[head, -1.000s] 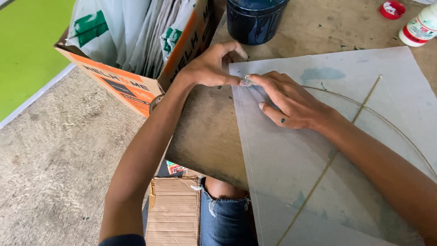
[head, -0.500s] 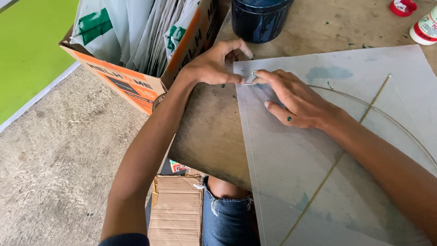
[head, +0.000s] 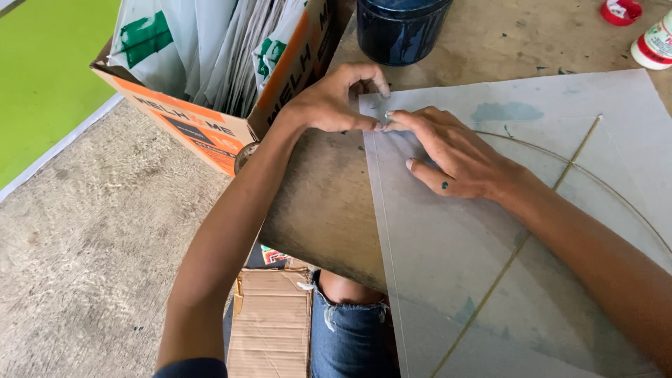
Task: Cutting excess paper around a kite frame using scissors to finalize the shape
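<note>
Our left hand [head: 329,101] pinches the top-left corner of the sheet [head: 448,280] between thumb and curled fingers, its grip closed on that corner. Our right hand [head: 455,150] lies flat on the sheet just beside it, fingers spread and pressing, its fingertips meeting the left thumb; it clasps nothing.

The sheet lies on the worktop [head: 315,203], its left edge running straight down toward us, a little inside the worktop's near left edge. A thin stick [head: 518,248] crosses the sheet on a slant, and a curved wire [head: 630,206] arcs over it on the right.

Beyond the hands a dark jar [head: 399,28] stands near the sheet's top edge. To the left a cardboard box [head: 203,126] full of folded bags butts against the worktop, so there is little room on that side. A white bottle [head: 654,45] and a red cap [head: 619,10] sit far right, well apart from the hands. Below the worktop's edge lies bare floor [head: 84,245].

Against the earlier frame, both hands sit in the same place at the corner; the whole view has only shifted slightly.
</note>
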